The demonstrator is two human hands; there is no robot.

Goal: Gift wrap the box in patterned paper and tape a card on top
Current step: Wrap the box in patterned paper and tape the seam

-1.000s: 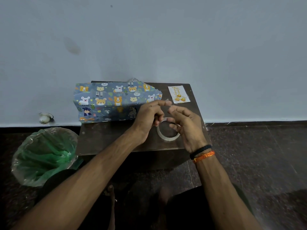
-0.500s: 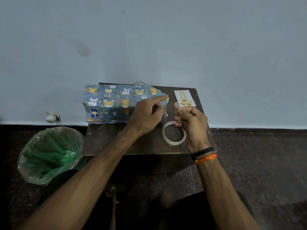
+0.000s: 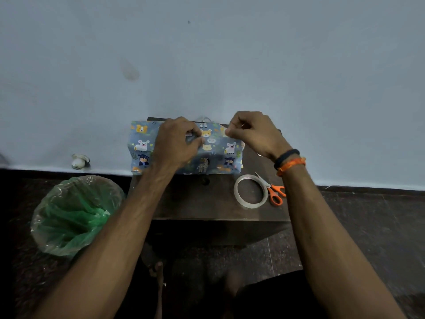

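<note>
Wrapped box (image 3: 213, 155) in blue animal-print paper lies on the far part of a small dark table (image 3: 207, 201), against the wall, long axis running left-right, near face toward the camera; right end looks unevenly folded. Left hand (image 3: 177, 143) rests over the top left-centre of the box, fingers curled with thumb and fingertips pinched together at the top surface, likely on a bit of clear tape but the tape itself can't be made out. Right hand (image 3: 253, 132) sits over the far right top corner of the box, fingers curled and pinched too, what it pinches can't be told. Both forearms reach in from the near side, back of each hand up; right wrist wears a black band and an orange band (image 3: 290, 162). Clear tape roll (image 3: 250, 191) lies flat on the table near the right end of the box, orange-handled scissors (image 3: 272, 189) just beside it on the right, touching or nearly so. On the floor left of the table, a bin with a green liner (image 3: 73, 215); small white object (image 3: 79, 161) by the wall base further left
</note>
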